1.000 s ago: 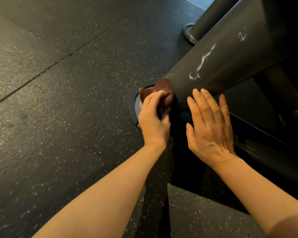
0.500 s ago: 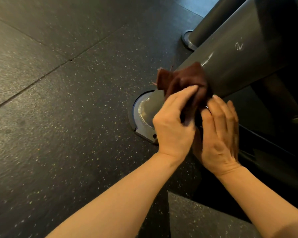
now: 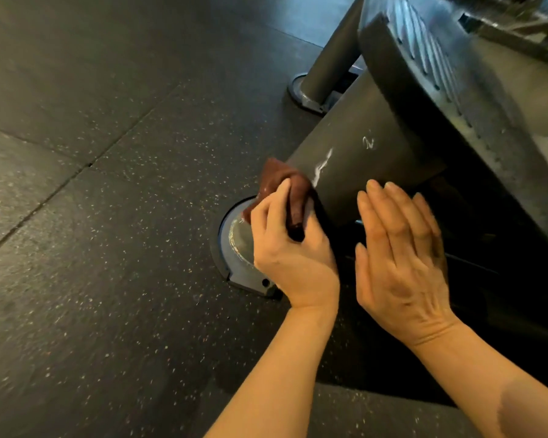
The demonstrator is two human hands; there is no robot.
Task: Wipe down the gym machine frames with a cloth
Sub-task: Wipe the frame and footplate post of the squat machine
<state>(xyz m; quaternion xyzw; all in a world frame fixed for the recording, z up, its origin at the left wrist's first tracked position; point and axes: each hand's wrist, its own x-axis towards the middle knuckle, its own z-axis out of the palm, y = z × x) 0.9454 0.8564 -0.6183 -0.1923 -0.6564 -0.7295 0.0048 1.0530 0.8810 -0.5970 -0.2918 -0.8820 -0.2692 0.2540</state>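
Hands: left hand (image 3: 293, 251) grips the brown cloth (image 3: 285, 181) at frame centre; right hand (image 3: 399, 263) flat, fingers straight, lower right.
Frame leg (image 3: 361, 159): grey, slanting, white smears, cloth pressed against its lower end.
Floor (image 3: 108, 216): dark speckled rubber.
Base plate (image 3: 231, 248): round, beneath the cloth.
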